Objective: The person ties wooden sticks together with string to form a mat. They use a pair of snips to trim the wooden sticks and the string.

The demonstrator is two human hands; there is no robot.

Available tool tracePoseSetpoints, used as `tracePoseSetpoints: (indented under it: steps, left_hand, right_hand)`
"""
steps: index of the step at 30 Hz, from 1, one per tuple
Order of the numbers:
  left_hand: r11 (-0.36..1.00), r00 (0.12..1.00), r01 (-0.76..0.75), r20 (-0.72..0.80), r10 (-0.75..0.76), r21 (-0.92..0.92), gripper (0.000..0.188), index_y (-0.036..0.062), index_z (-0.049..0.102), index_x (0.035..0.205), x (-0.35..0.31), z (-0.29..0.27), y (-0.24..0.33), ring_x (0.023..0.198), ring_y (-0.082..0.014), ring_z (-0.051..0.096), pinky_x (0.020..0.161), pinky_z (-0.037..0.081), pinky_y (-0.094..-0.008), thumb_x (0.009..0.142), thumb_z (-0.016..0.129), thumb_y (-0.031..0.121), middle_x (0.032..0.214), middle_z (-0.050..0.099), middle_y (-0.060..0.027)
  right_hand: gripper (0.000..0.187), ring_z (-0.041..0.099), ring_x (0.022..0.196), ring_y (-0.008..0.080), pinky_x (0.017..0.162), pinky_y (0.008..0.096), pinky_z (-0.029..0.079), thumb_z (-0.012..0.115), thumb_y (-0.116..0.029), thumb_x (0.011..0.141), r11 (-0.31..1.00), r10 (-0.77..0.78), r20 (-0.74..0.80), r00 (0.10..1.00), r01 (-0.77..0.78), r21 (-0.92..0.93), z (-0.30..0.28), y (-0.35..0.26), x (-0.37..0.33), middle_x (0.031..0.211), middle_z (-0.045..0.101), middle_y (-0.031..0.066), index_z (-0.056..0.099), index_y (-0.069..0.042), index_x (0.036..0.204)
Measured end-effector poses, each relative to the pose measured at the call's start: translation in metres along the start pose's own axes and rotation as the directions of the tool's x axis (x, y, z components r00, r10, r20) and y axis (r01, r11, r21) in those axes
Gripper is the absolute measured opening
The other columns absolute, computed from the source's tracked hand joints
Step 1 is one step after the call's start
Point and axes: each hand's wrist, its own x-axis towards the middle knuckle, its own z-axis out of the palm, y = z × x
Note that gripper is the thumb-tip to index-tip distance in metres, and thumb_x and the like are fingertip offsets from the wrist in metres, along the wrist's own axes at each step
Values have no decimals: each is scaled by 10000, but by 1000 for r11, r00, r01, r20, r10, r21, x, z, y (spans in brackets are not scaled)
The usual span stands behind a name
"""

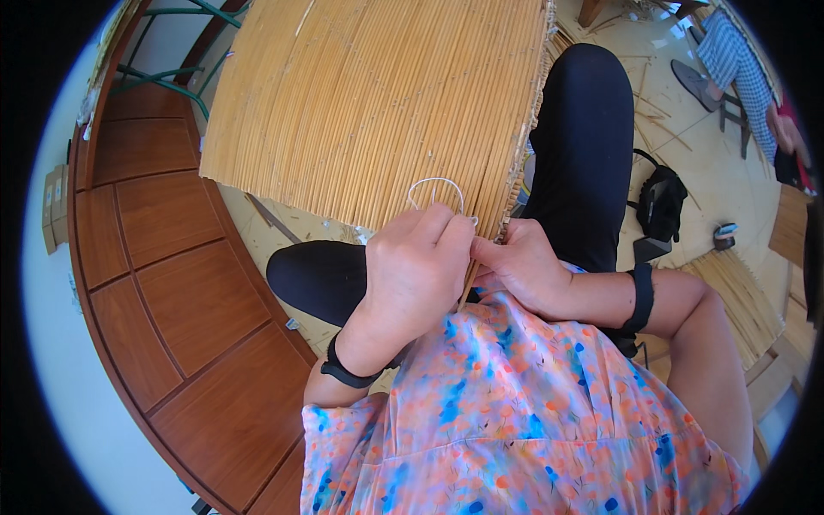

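A large mat of thin straw-coloured stalks [369,103], laid side by side, slopes away from my lap. Over its near right corner my left hand [421,266] is closed. A white cord [436,180] loops out from its fingers onto the mat. Close against it, my right hand [528,268] pinches the mat's corner between thumb and fingers. A few stalk ends [469,287] poke out below, between the two hands. The fingertips are partly hidden, so the exact grip on cord and stalks is hard to see.
My knees, in black trousers [588,129], flank the mat. A brown panelled wooden bench [180,300] curves along the left. To the right, a black bag [661,202], loose stalks and another mat [734,296] lie on the floor. Another person's foot [697,84] shows at upper right.
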Motion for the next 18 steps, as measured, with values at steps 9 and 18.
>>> tracePoseSetpoints:
  steps: [9,18]
  left_hand:
    - [995,994,-17,105,7,95,107,53,540,706,4,1,-8,588,-304,536,571,443,-373,739,641,63,645,521,-87]
    - [979,890,111,-421,-174,-169,177,41,630,898,-67,-15,-40,741,-287,596,667,483,-347,744,714,64,824,619,-107]
  right_hand:
    - [170,644,681,143,602,269,540,603,-81,866,996,-33,19,999,32,85,0,1,1,820,670,89,642,60,953]
    - [261,662,732,162,629,290,560,653,-130,866,996,26,65,998,-32,79,-5,-2,6,908,672,108,619,36,1064]
